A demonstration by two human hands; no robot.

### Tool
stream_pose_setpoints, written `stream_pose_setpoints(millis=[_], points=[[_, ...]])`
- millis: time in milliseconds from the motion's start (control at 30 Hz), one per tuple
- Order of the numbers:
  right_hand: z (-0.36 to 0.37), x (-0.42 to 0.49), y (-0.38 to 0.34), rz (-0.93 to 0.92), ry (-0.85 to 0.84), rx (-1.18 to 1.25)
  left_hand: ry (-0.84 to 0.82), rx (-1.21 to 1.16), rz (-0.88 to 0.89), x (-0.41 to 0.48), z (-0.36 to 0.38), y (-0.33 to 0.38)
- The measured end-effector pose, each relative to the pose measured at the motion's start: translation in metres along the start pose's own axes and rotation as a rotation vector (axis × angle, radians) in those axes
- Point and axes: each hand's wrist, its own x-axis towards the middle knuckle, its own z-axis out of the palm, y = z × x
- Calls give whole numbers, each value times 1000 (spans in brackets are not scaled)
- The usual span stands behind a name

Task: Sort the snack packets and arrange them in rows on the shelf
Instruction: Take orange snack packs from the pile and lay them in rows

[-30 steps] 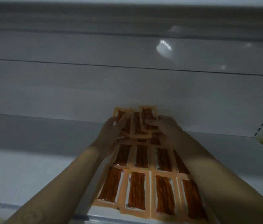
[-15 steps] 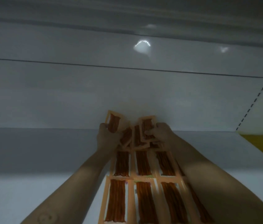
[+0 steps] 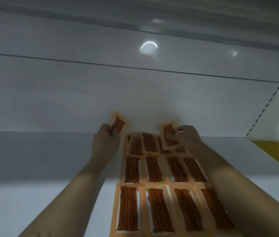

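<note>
The step in hand is the filling of the back row (image 3: 145, 145), at the centre of the frame. On the white shelf (image 3: 32, 194) two rows are already laid flat: the front row (image 3: 154, 211) in the lower centre and the middle row (image 3: 161, 169) just above it, each with four orange packets side by side. The back row is not tidy; its packets overlap each other and lie a little askew.

The left hand (image 3: 105, 140) has its fingers curled round the left packet (image 3: 117, 124). It holds this packet raised and tilted, just beside the left end of the back row, in front of the back wall (image 3: 135, 91). The right hand (image 3: 187, 137) pinches the right packet (image 3: 169, 135) between thumb and fingers. This one stands tilted over the right end of the back row, and whether it touches the packets under it cannot be told.

The next move probably calls for laying each held packet flat, with its edges in line with the columns below, and for straightening the overlapping ones. As the packets look thin and smooth, they may slide when a neighbour is pushed.
</note>
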Motion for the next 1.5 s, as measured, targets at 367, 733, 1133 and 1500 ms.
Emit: stream_pose_setpoints(millis=[367, 733, 1133, 1500], points=[[27, -12, -2, -94, 117, -671, -222, -317, -29, -28, 6, 23], [-8, -17, -24, -180, -32, 158, -405, -120, 268, -42, 29, 42], [-23, 21, 60, -89, 103, -324, -550, 562, 559, -24, 17, -2], [-20, 6, 60, -460, -260, -554, -480, 571, 532, -16, 19, -13]])
